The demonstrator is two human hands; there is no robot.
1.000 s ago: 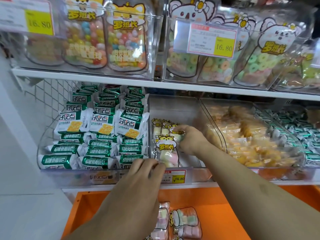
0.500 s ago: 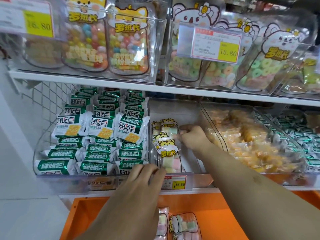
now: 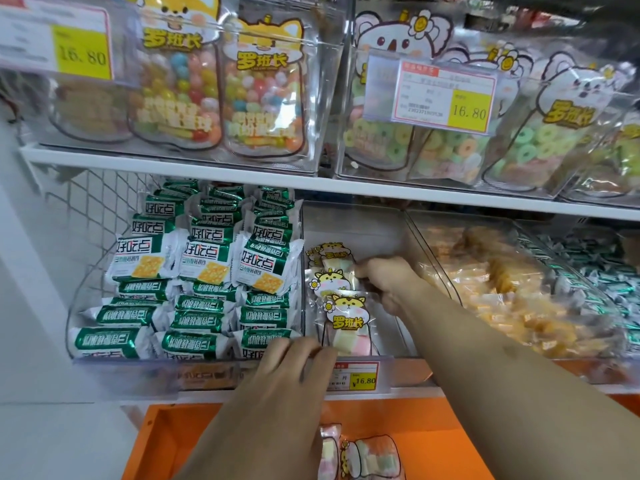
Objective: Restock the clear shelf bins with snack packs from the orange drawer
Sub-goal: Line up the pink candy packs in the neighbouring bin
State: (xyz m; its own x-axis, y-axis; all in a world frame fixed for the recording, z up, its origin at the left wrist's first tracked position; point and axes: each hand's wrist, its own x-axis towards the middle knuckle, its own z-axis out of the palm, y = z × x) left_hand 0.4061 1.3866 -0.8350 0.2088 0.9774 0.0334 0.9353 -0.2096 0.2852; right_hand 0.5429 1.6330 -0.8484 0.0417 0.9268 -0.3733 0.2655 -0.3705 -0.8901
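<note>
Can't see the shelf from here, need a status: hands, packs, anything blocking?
Right hand inside the middle clear bin, fingers on the stacked marshmallow packs. Left hand resting on the bin's front edge, grip empty. More packs in the orange drawer. Nothing blocking.

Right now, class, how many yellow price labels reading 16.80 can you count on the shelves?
3. One yellow price label at the top left, one on the upper right bin, one on the middle bin's front by the left hand. Others may be hidden.
</note>
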